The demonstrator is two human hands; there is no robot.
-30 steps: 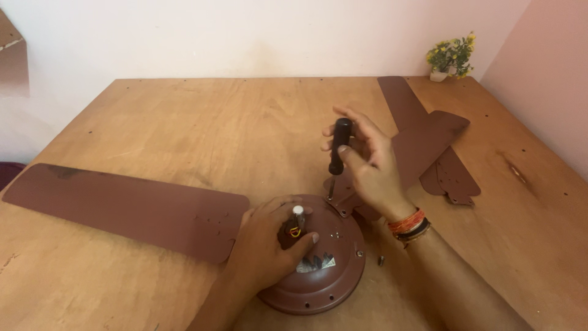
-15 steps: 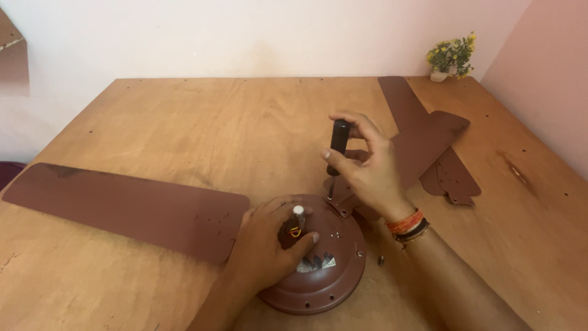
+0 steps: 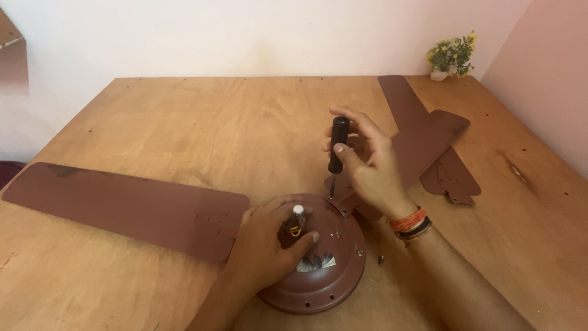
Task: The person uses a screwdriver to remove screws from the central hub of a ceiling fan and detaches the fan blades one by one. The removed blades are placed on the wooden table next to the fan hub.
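Screwdriver [image 3: 337, 147] with a black handle stands upright just behind the brown fan motor housing [image 3: 318, 270], its thin shaft coming down to the blade bracket [image 3: 344, 195] at the housing's far rim. Half a second ago the handle leaned a little and sat deeper in the palm; now it is straighter, and the right hand [image 3: 370, 165] has slid so that its fingers [image 3: 343, 150] are clamped around the upper handle, thumb against the side. The left hand [image 3: 269, 245] has not moved: it lies on top of the housing, fingers closed around the central shaft stub [image 3: 297, 211], where a white tip and a bit of yellow wire show.

On the housing's dome, just right of the left hand, sits a small pale rectangular label [image 3: 318, 262] with dark marks too small to make out. A loose screw [image 3: 380, 259] lies on the counter [image 3: 184, 129] just right of the housing.

One long brown blade [image 3: 122, 205] reaches out left of the housing, its drilled end touching or nearly touching the rim. Two more blades [image 3: 429, 141] lie crossed over each other behind and right of the housing, past the right hand. Far behind them, at the counter's back right corner, a small white pot [image 3: 438, 76] holds a green plant with yellow flowers [image 3: 452, 54]. Red and black bangles [image 3: 409, 224] ring the right wrist
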